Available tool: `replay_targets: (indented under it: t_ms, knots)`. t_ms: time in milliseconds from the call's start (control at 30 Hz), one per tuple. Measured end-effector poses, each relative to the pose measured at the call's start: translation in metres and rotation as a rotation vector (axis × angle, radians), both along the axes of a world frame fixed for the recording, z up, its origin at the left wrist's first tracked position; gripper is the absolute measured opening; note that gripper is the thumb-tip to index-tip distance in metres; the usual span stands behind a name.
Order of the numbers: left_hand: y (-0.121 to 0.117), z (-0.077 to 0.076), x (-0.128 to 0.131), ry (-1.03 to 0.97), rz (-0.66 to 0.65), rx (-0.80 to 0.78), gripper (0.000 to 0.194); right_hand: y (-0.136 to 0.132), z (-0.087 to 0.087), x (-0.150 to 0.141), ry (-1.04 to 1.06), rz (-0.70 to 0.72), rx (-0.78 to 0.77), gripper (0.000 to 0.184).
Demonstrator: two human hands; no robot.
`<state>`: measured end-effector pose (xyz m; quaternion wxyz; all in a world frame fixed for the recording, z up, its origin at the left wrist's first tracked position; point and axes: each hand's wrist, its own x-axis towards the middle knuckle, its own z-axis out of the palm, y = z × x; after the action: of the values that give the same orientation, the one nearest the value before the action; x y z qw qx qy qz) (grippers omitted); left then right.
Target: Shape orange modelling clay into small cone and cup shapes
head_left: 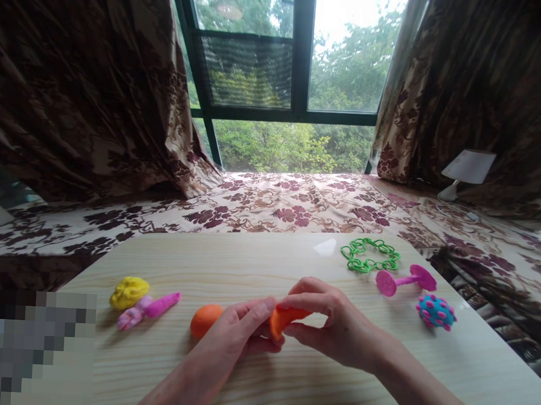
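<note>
Between my two hands, above the middle of the pale wooden table (172,252), is a piece of orange modelling clay (284,319), bent into a curved, flattened shape. My left hand (245,329) grips its left side, thumb on top and fingers underneath. The fingers and thumb of my right hand (323,314) pinch its right side. Part of the clay is hidden behind the fingers. Just left of my left hand, a smooth rounded lump of orange clay (205,320) rests on the tabletop, partly covered by that hand.
At the left lie a yellow clay lump (129,293) and a pink clay piece (163,305) with a marbled end. To the right are a green clay chain (360,264), a pink dumbbell shape (405,282) and a blue ball with pink bumps (436,312). A white lamp (469,166) stands beyond.
</note>
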<state>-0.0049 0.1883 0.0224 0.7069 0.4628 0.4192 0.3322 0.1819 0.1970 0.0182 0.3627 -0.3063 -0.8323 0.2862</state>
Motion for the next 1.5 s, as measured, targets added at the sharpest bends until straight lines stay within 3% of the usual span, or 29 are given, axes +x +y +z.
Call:
replay_targets:
  t_ms: [233,433,533,833,933,1133,1300,1500]
  knots:
    - [0.000,-0.001,0.001,-0.021,-0.002,-0.047,0.032,0.001,-0.004,-0.002,0.018,-0.005,0.014,0.016]
    - [-0.001,0.004,0.000,-0.018,-0.001,-0.041,0.033,0.002,-0.005,0.000,0.022,-0.022,0.015,0.024]
    - [-0.001,0.005,-0.001,-0.013,-0.006,-0.042,0.032,0.003,-0.005,0.000,0.007,-0.022,0.022,0.017]
    - [0.002,-0.006,0.001,0.015,0.037,-0.054,0.033,0.004,-0.005,0.001,0.028,-0.035,0.031,0.016]
    - [0.001,-0.005,-0.001,-0.004,0.072,-0.037,0.032,0.005,-0.004,0.004,0.022,-0.052,0.036,0.021]
    - [0.000,-0.002,-0.003,-0.056,0.049,-0.038,0.034,0.007,-0.002,0.007,0.006,-0.056,0.035,0.015]
    - [-0.001,0.001,0.002,0.000,0.115,-0.055,0.033,0.008,-0.003,0.009,0.025,-0.056,0.021,0.023]
    - [-0.003,0.005,0.006,0.010,0.145,-0.060,0.033,0.009,-0.001,0.012,0.037,-0.047,0.023,0.015]
